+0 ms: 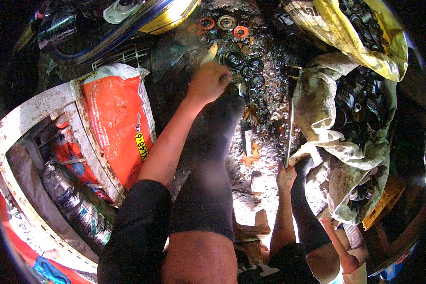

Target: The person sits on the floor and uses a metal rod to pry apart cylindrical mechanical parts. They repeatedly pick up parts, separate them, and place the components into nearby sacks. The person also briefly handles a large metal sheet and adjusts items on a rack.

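My left hand (210,83) is closed in a fist, low over the dark, littered ground beside my leg (208,170) in a dark covering. What its fingers hold, if anything, is hidden; a pale yellowish piece (209,53) shows just beyond the knuckles. My right hand (286,178) grips the near end of a long, thin metal rod (289,135), which points away from me. A dark block with a yellowish band (294,72) shows at the rod's far end; whether they are joined I cannot tell. Several black round parts (233,60) lie just past my left hand.
Orange rings (241,31) and small scraps lie farther out. At the left stands a dirty white frame (38,106) with an orange-red bag (120,128). At the right, a dirty whitish sack (317,94) and a yellow sack (338,28) hold dark metal-looking parts.
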{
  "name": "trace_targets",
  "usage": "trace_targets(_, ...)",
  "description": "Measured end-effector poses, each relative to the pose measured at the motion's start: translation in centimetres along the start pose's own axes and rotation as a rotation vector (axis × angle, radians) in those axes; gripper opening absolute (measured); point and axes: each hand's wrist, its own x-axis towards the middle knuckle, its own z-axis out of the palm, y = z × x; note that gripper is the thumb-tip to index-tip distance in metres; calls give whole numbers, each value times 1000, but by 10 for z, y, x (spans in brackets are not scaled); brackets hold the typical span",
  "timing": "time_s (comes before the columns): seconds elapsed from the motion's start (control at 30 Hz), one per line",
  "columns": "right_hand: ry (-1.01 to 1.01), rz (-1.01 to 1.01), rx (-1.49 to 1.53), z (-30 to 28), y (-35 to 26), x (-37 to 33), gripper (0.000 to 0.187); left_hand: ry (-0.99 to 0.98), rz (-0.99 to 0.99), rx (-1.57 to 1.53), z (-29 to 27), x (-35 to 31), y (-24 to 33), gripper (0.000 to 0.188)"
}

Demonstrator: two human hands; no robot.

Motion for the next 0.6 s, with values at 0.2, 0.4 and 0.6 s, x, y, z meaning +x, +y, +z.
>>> trace_targets(0.2,49,0,-122,-28,4,3,41,-628,-107,64,25,29,-26,48)
trace_targets(0.4,139,-215,-324,-33,94,68,38,-798,-136,27,19,55,-22,64)
trace_targets(0.6,147,-261,-448,-52,132,106,40,-778,-98,105,13,62,-32,64)
